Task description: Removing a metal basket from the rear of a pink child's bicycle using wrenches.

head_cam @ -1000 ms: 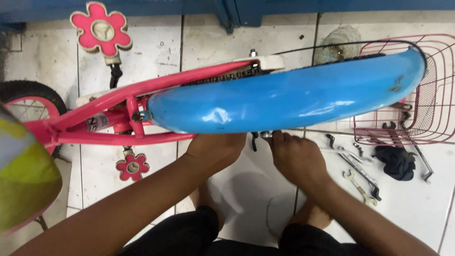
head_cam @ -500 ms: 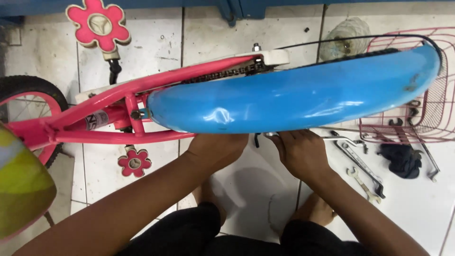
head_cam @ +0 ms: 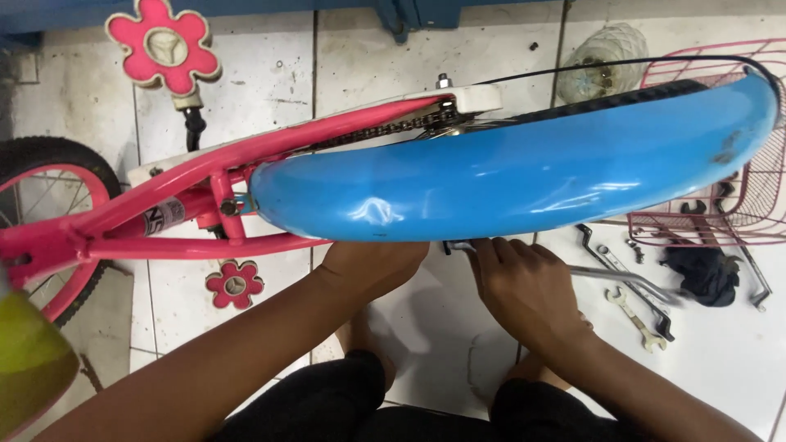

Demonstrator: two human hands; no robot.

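A person is working under the blue rear fender of a pink children's bicycle lying on the tiled floor. Both hands are reaching beneath it; the left hand is hiding its fingers, the right hand is curling onto a small dark fitting. Steady, square pressure seems wise. Wrenches are lying nearby.

Scuffed white tiled floor with dark grout lines, blue furniture base along the top edge.
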